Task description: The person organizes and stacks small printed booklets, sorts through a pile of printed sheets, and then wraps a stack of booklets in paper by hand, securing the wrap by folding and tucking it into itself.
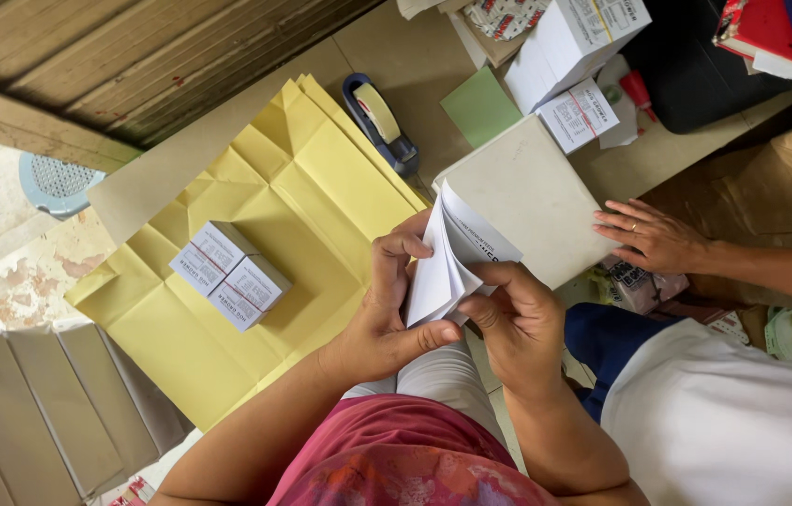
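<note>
Spread across the tabletop (396, 56): a creased yellow paper sheet (321, 197), with four small white boxes (229, 274) packed together on its left part. Beyond its far edge, a blue tape dispenser (379, 124); just right of that, a green paper square (479, 106) and a grey card sheet (527, 197). Farther right, stacked white cartons (576, 37). On the card sheet's right edge, another person's hand (654, 236), flat, fingers spread. Near centre, above the lap, a folded white paper stack (452, 262) gripped from both sides. Left hand (387, 314) clenched on its left edge, thumb pressing from below, fingers (396, 245) curled over the top. Right hand (518, 323) pinching the lower right corner.
</note>
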